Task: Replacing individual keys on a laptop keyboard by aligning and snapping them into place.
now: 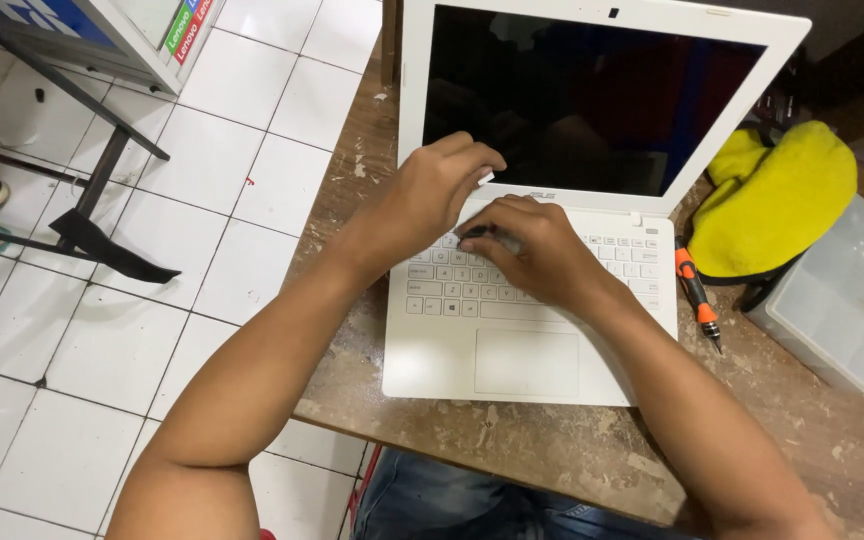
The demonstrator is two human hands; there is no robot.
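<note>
Your left hand point(430, 196) pinches a small white piece while your right hand point(537, 250) pinches a dark tool over the open white plastic laptop's point(512, 365) keyboard, probably for control, orange-handled screwdriver point(696, 292) at three o'clock.

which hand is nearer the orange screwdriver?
Right. The right hand is on the keyboard, just left of the orange screwdriver; the left hand sits farther left, at the screen's lower edge.

Open laptop point(552, 200) fills the desk's left half; its upright screen point(592, 95) blocks passage behind. Rightward, screwdriver point(697, 290), yellow cloth point(772, 195) and clear plastic box point(842, 290) crowd the surface. Bare wooden desk point(572, 450) lies free in front.
</note>
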